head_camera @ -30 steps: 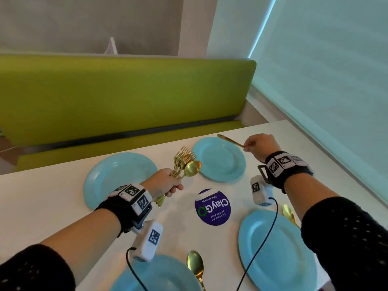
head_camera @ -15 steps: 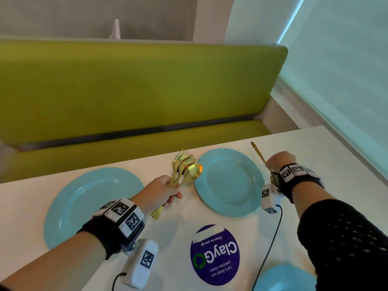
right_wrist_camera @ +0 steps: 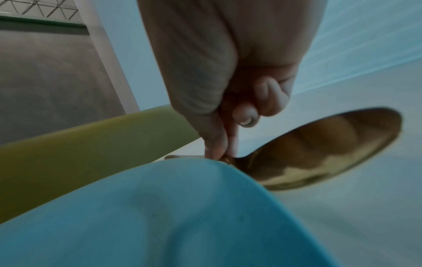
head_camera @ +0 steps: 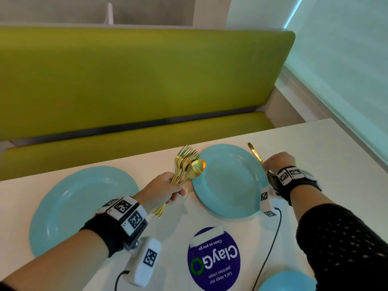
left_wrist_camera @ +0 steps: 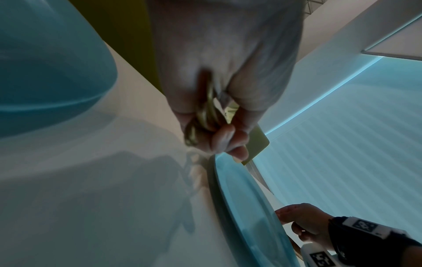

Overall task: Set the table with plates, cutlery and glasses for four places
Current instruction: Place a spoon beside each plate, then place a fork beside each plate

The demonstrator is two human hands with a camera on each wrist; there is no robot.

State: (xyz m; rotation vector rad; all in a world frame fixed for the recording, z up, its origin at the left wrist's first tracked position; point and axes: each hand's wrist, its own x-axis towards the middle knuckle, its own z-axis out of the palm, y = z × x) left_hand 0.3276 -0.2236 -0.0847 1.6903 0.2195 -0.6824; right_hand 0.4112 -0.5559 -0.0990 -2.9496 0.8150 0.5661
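Note:
My left hand [head_camera: 168, 189] grips a bundle of gold forks and one spoon [head_camera: 189, 164] by the handles, upright, between the two far blue plates. In the left wrist view the fingers [left_wrist_camera: 226, 137] curl round the handles [left_wrist_camera: 205, 115]. My right hand [head_camera: 273, 163] pinches a gold spoon [head_camera: 255, 153] low beside the right rim of the far right plate [head_camera: 228, 185], handle pointing away from me. The right wrist view shows its bowl [right_wrist_camera: 319, 150] beside the plate rim [right_wrist_camera: 160, 207], with thumb and finger [right_wrist_camera: 217, 144] on its neck.
A second blue plate [head_camera: 84, 206] lies at the far left, and part of a third [head_camera: 287, 281] shows at the bottom right. A purple round sticker [head_camera: 214, 259] is on the white table. A green bench [head_camera: 136, 80] runs behind the table's far edge.
My right hand carried the spoon from above the far right plate to its right side and lowered it. The left hand kept its bundle between the plates.

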